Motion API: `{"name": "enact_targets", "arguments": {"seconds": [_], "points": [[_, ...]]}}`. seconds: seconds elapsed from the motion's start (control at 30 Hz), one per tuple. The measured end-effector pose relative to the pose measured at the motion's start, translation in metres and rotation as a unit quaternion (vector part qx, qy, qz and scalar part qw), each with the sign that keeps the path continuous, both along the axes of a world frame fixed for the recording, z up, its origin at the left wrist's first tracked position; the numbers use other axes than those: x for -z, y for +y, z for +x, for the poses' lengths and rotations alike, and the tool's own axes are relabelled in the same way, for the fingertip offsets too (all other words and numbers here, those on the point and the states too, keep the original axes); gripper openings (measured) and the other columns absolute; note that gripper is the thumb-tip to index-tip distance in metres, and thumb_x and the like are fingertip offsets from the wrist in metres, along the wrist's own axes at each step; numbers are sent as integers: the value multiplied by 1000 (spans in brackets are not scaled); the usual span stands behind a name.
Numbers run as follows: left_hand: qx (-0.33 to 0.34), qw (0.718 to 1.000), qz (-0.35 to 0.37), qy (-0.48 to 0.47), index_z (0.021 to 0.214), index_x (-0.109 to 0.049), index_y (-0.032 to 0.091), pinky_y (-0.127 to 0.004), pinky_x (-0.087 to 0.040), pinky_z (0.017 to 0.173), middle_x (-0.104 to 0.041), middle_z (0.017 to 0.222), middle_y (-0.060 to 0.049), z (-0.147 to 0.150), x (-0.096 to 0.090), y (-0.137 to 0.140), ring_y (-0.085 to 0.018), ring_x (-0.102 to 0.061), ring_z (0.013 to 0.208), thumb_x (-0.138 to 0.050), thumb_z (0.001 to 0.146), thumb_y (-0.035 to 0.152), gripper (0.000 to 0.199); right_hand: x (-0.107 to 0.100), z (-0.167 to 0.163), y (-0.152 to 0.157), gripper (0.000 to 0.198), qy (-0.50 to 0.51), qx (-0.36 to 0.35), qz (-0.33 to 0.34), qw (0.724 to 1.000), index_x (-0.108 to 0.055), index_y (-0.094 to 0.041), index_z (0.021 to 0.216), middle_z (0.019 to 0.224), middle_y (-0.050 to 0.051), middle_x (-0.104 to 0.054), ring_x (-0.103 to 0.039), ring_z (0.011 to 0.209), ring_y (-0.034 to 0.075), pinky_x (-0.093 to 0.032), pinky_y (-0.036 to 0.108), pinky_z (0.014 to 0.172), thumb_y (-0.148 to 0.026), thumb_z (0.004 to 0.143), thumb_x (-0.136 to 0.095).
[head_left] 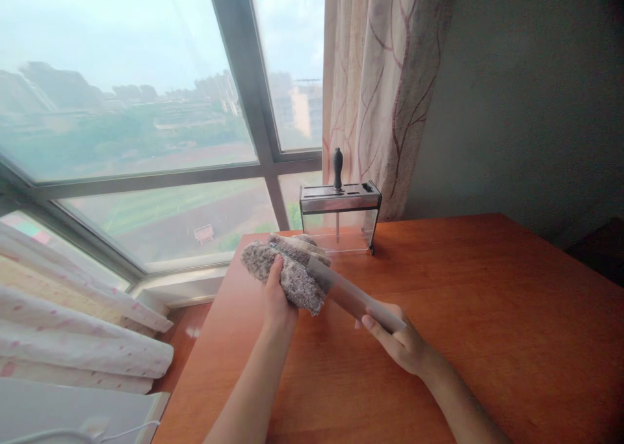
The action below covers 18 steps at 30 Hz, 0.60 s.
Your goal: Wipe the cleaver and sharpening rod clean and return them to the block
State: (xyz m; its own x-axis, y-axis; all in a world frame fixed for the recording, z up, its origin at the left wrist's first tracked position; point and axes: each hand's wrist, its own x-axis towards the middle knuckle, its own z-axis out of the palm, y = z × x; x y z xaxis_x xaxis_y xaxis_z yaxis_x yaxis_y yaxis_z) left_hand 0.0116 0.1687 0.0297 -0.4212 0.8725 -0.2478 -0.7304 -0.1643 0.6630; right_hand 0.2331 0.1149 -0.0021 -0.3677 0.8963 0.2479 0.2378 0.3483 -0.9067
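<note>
Above the wooden table, my left hand (279, 298) grips a fluffy grey-brown cloth (297, 283), its thumb lying on top. The cloth is folded around the far end of a long, flat greyish strip (358, 298). That strip looks smooth and either shiny or see-through; its exact kind cannot be made out. My right hand (397, 340) is closed around its near end, thumb on top. Just beyond the cloth stands a clear-sided knife block (336, 201) with a metal top. A knife with a black handle (337, 169) sits upright in it.
The reddish-brown table (468, 314) reaches from the windows to the dark wall (497, 119). A patterned curtain (385, 80) hangs behind the knife block. More curtain fabric (88, 330) and a pale surface with a white cable (131, 429) lie left of the table edge.
</note>
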Motion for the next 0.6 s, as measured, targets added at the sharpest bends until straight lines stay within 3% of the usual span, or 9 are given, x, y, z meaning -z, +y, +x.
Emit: {"name": "enact_targets", "arguments": {"seconds": [0.2,0.4,0.6], "points": [[-9,999,6,37,108,-65,16,-33,-53,85,-72,98,-7,15,8,-6,-21,-69,86,-70,76,32,36,2,-5,-6,33,2,40,21,999,-70,-19,79,73,5,-69,-65,70,21,-52,29,65,-46,89,-52],[80,996,-21,35,112,-64,17,-35,-53,84,-72,102,-9,34,9,-16,-25,-68,92,-71,74,38,44,10,-5,-5,37,16,75,-20,997,-71,-20,79,71,5,-69,-66,73,23,-54,31,68,-52,86,-54],[192,981,-26,31,123,-57,17,-38,-51,86,-72,100,-9,43,10,-28,-27,-68,94,-73,73,39,57,11,-5,-6,37,95,128,-106,982,-70,-19,84,82,7,-72,-66,87,26,-53,36,81,-54,84,-57]]}}
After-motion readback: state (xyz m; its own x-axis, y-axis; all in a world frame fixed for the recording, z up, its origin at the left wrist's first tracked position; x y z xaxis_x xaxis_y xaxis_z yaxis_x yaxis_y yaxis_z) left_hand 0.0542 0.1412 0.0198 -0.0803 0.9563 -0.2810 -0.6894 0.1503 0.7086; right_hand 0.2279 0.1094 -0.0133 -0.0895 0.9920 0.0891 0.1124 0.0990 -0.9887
